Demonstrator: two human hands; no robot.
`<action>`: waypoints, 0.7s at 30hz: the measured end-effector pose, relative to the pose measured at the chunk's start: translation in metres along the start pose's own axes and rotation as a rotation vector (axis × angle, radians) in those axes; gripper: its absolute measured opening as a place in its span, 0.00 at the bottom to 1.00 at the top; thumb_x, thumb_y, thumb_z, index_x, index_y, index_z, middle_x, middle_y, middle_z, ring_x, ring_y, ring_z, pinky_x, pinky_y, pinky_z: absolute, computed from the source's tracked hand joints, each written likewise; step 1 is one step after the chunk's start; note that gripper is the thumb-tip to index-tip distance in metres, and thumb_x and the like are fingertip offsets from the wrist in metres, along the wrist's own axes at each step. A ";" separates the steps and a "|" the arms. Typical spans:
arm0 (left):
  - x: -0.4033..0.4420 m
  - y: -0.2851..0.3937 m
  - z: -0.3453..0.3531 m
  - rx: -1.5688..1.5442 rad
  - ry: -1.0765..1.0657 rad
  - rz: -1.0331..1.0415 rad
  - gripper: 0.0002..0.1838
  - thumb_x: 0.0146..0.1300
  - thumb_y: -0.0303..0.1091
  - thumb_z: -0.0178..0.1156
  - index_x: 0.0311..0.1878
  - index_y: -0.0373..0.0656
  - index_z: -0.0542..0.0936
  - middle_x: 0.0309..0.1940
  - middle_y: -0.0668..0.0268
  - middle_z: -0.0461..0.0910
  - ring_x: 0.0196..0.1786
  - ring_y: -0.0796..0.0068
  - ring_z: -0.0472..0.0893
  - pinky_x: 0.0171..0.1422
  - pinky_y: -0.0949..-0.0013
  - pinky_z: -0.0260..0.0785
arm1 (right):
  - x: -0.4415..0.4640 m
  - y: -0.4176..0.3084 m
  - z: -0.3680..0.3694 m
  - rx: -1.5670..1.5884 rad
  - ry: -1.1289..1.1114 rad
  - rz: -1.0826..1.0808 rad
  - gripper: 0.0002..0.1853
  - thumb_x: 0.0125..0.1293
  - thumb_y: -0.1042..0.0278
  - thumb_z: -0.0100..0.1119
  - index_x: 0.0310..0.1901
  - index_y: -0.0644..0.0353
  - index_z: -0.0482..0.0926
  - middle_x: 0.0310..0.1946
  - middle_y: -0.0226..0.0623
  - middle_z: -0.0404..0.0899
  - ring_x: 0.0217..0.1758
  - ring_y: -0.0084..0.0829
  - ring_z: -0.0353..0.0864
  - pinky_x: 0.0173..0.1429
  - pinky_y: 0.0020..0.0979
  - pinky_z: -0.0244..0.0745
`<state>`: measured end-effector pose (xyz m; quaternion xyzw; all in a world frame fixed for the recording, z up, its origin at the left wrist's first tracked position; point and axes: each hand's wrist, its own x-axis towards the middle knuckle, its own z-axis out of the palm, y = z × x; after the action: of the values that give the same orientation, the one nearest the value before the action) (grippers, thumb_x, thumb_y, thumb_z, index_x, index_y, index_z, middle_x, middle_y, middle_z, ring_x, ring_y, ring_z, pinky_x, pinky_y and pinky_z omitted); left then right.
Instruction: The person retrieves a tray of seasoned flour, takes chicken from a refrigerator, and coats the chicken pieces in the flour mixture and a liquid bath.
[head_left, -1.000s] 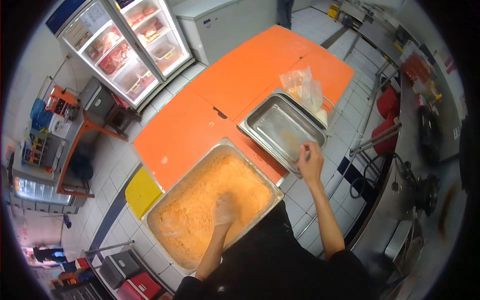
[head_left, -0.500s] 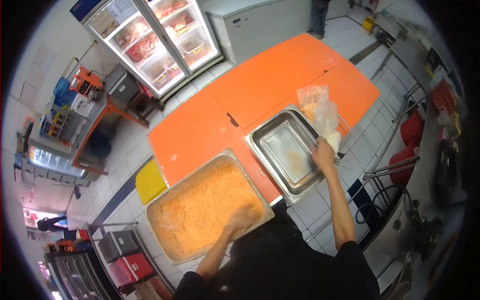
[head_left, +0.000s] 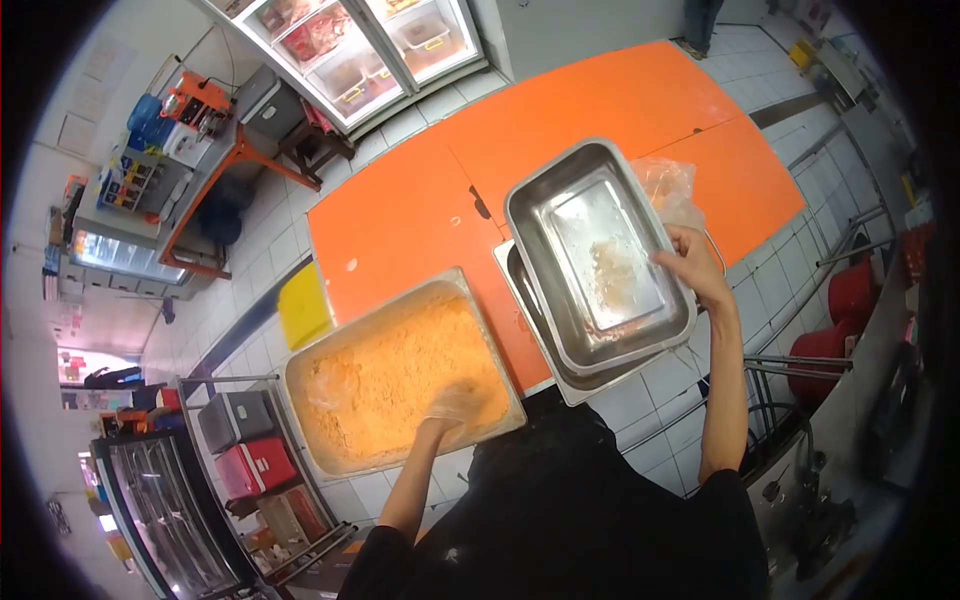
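Observation:
My right hand [head_left: 698, 268] grips the right rim of a steel pan [head_left: 540, 262], thumb on the inside. A wet, pale residue lies on that pan's floor. It sits tilted and raised over a second steel pan [head_left: 572, 390], whose left and lower edges show beneath it. In a large tray [head_left: 400, 472] of orange crumbly coating [head_left: 395, 370], my left hand [head_left: 455, 405] rests near the right end. It seems to wear a clear plastic glove, and its fingers are too blurred to read. A clear clump, perhaps plastic, lies at the tray's left end.
Both pans stand at the near edge of an orange table [head_left: 420, 210]. A clear plastic bag [head_left: 668, 185] lies behind the raised pan. Beside the tray is a yellow panel [head_left: 303, 307]. A rack with cool boxes [head_left: 255, 460] stands left; red stools [head_left: 850, 292] stand right.
My right hand has lifted the upper pan and tilted it, uncovering part of the pan below. My left hand stays in the coating tray. The whole view has shifted somewhat.

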<state>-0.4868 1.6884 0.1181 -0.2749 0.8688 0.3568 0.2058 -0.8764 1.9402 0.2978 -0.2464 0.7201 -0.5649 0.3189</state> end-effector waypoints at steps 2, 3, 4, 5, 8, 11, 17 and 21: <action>0.000 0.007 -0.029 -0.089 -0.175 -0.211 0.25 0.63 0.51 0.55 0.53 0.41 0.79 0.52 0.46 0.79 0.58 0.51 0.76 0.64 0.56 0.65 | 0.018 -0.003 0.003 0.056 0.042 0.010 0.15 0.56 0.77 0.58 0.46 0.68 0.80 0.33 0.28 0.81 0.31 0.16 0.77 0.37 0.22 0.73; 0.001 -0.002 -0.025 -0.139 -0.264 -0.311 0.27 0.63 0.52 0.54 0.57 0.41 0.78 0.55 0.46 0.77 0.61 0.51 0.74 0.67 0.57 0.63 | 0.032 -0.003 0.003 0.070 0.056 0.017 0.14 0.56 0.76 0.58 0.45 0.68 0.81 0.32 0.28 0.81 0.30 0.16 0.77 0.37 0.21 0.72; 0.002 -0.011 -0.020 -0.179 -0.350 -0.413 0.29 0.64 0.52 0.53 0.60 0.42 0.77 0.58 0.46 0.76 0.65 0.51 0.73 0.71 0.58 0.61 | 0.047 -0.002 0.002 0.082 0.071 0.022 0.13 0.57 0.75 0.58 0.44 0.68 0.81 0.32 0.28 0.81 0.30 0.15 0.77 0.36 0.21 0.72; 0.007 -0.045 0.021 0.011 -0.153 0.023 0.25 0.65 0.52 0.53 0.54 0.40 0.78 0.50 0.47 0.79 0.57 0.52 0.76 0.63 0.56 0.65 | 0.069 0.011 0.003 0.092 0.083 -0.032 0.12 0.56 0.73 0.59 0.42 0.67 0.81 0.31 0.28 0.80 0.31 0.16 0.76 0.37 0.23 0.71; 0.011 -0.011 0.028 0.033 0.013 0.269 0.23 0.67 0.51 0.52 0.51 0.39 0.79 0.42 0.48 0.82 0.50 0.54 0.80 0.56 0.56 0.69 | 0.120 -0.001 0.031 0.057 0.173 0.001 0.10 0.57 0.72 0.58 0.39 0.66 0.81 0.30 0.27 0.79 0.33 0.17 0.75 0.39 0.24 0.70; 0.008 0.008 0.009 -0.257 0.039 0.036 0.22 0.67 0.49 0.53 0.51 0.38 0.79 0.43 0.47 0.82 0.52 0.52 0.80 0.58 0.56 0.68 | 0.184 0.017 0.060 0.210 0.154 0.023 0.08 0.55 0.71 0.59 0.36 0.63 0.81 0.27 0.26 0.76 0.27 0.18 0.73 0.32 0.24 0.68; -0.010 0.010 -0.037 -0.325 0.092 -0.266 0.21 0.64 0.44 0.57 0.53 0.38 0.77 0.50 0.45 0.79 0.57 0.48 0.76 0.61 0.53 0.68 | 0.269 0.059 0.108 0.109 0.154 0.168 0.05 0.52 0.68 0.60 0.29 0.58 0.77 0.19 0.24 0.68 0.17 0.19 0.62 0.21 0.25 0.56; 0.006 0.001 0.020 -0.284 0.137 -0.107 0.21 0.61 0.40 0.60 0.55 0.40 0.76 0.46 0.43 0.80 0.51 0.45 0.79 0.56 0.54 0.71 | 0.284 0.085 0.141 0.096 0.152 0.274 0.05 0.50 0.69 0.60 0.29 0.57 0.76 0.19 0.26 0.68 0.18 0.19 0.64 0.21 0.26 0.56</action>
<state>-0.4891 1.7017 0.1027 -0.3709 0.8056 0.4451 0.1236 -0.9639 1.6648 0.1412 -0.0868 0.7411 -0.5669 0.3492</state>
